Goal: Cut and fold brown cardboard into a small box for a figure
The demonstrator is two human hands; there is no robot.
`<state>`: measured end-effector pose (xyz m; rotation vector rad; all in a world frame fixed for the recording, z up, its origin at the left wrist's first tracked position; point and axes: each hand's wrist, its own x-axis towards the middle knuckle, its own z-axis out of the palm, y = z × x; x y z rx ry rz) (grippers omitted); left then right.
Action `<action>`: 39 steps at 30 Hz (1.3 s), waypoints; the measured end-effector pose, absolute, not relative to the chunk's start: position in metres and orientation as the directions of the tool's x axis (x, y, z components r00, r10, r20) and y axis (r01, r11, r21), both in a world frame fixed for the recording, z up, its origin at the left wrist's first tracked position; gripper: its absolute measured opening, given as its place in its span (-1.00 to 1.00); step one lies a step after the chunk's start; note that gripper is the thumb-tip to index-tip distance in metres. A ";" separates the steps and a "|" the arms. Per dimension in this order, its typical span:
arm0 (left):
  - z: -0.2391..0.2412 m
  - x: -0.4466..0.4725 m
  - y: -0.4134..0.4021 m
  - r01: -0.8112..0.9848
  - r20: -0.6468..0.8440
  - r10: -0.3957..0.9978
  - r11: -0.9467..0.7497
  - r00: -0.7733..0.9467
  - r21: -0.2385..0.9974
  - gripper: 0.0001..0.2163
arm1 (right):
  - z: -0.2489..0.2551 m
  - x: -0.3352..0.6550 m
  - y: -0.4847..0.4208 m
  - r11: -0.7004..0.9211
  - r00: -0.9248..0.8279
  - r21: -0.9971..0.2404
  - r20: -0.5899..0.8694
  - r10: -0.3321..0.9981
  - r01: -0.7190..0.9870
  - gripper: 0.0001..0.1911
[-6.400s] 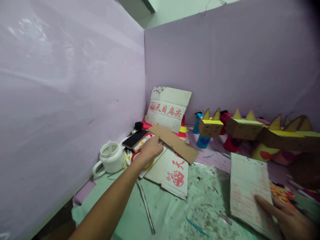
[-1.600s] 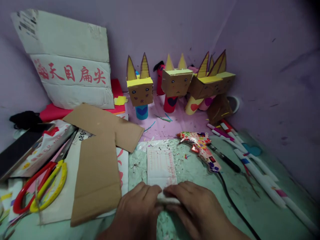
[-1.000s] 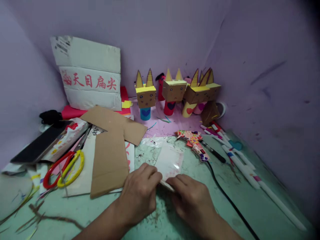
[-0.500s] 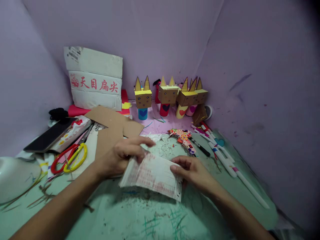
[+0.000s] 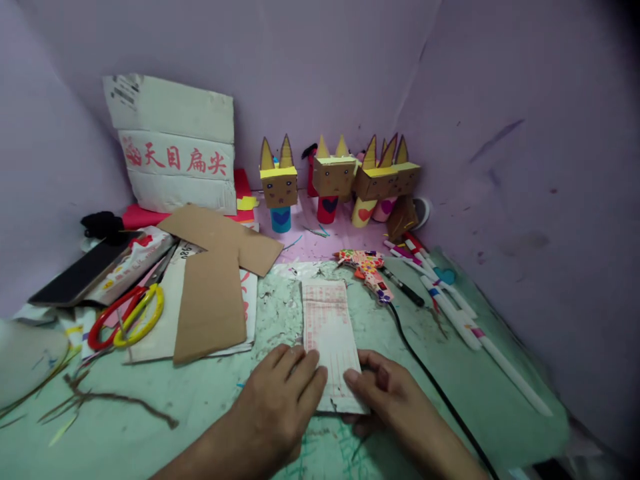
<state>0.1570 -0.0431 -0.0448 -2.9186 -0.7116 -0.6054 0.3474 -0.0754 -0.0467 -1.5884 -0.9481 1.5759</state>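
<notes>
A white rectangular cardboard piece with faded red print lies lengthwise in front of me, its near end between my hands. My left hand has its bent fingers together over the piece's lower left edge; the thumb is hidden under the hand. At the lower right edge my right hand grips the piece, thumb on top and fingers beneath. Beyond it to the right rests a flower-patterned glue gun with a black cord running toward me.
Brown cardboard pieces and red-and-yellow scissors lie at left, near a twig. Cardboard-headed figures line the back beside a lettered white cardboard sheet. White sticks and a black pen lie at right.
The printed piece has turned from crosswise to lengthwise. My left hand has come down to its lower left edge, uncovering the brown cardboard. The view has shifted slightly.
</notes>
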 end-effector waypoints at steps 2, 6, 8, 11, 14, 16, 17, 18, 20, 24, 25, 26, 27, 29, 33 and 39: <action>-0.052 0.156 -0.042 0.420 0.482 0.350 -0.906 0.803 -0.041 -0.62 | -0.043 0.358 -0.081 -0.273 0.089 -0.889 -0.258 0.962 0.368 -0.63; -0.055 0.154 -0.039 0.402 0.496 0.322 -0.913 0.806 -0.061 -0.68 | -0.039 0.368 -0.090 0.322 -0.155 -0.573 0.322 0.934 0.754 -0.60; -0.055 0.154 -0.040 0.423 0.500 0.349 -0.905 0.792 -0.039 -0.68 | -0.042 0.365 -0.091 0.477 -0.331 -0.474 0.360 0.872 0.740 -0.66; -0.054 0.154 -0.041 0.445 0.501 0.374 -0.895 0.780 -0.024 -0.68 | -0.048 0.361 -0.087 0.576 -0.457 -0.430 0.355 0.816 0.695 -0.67; -0.054 0.151 -0.039 0.436 0.520 0.388 -0.899 0.761 0.033 -0.67 | -0.052 0.364 -0.079 0.644 -0.534 -0.368 0.364 0.763 0.670 -0.60; -0.054 0.150 -0.037 0.436 0.533 0.410 -0.896 0.740 0.084 -0.67 | -0.053 0.367 -0.074 0.657 -0.529 -0.321 0.403 0.746 0.682 -0.61; -0.054 0.149 -0.036 0.430 0.533 0.417 -0.896 0.736 0.107 -0.67 | -0.053 0.368 -0.071 0.664 -0.524 -0.294 0.434 0.733 0.687 -0.63; -0.054 0.150 -0.035 0.428 0.529 0.422 -0.896 0.737 0.118 -0.68 | -0.053 0.369 -0.069 0.674 -0.520 -0.266 0.467 0.715 0.689 -0.64; -0.053 0.152 -0.035 0.439 0.512 0.433 -0.891 0.742 0.119 -0.69 | -0.054 0.368 -0.066 0.689 -0.509 -0.223 0.529 0.680 0.689 -0.64; -0.053 0.158 -0.037 0.455 0.488 0.426 -0.888 0.762 0.066 -0.69 | -0.059 0.364 -0.069 0.668 -0.462 -0.232 0.564 0.684 0.707 -0.64; -0.054 0.159 -0.039 0.450 0.498 0.412 -0.892 0.763 0.047 -0.68 | -0.060 0.362 -0.070 0.656 -0.447 -0.242 0.562 0.695 0.715 -0.65; -0.055 0.160 -0.040 0.455 0.516 0.402 -0.890 0.756 0.027 -0.68 | -0.061 0.362 -0.070 0.648 -0.441 -0.246 0.559 0.703 0.721 -0.65; -0.058 0.161 -0.042 0.468 0.535 0.400 -0.884 0.744 0.010 -0.67 | -0.061 0.361 -0.071 0.647 -0.442 -0.245 0.556 0.704 0.722 -0.65; -0.061 0.162 -0.043 0.498 0.555 0.416 -0.867 0.720 0.002 -0.67 | -0.062 0.360 -0.070 0.661 -0.457 -0.235 0.559 0.692 0.713 -0.64; -0.062 0.167 -0.037 0.509 0.510 0.490 -0.853 0.707 0.115 -0.67 | -0.061 0.359 -0.066 0.654 -0.449 -0.280 0.539 0.713 0.703 -0.68; -0.053 0.174 -0.015 0.579 0.179 0.732 -0.643 0.658 0.501 -0.86 | -0.047 0.361 -0.047 0.386 -0.327 -0.614 0.213 0.921 0.688 -0.81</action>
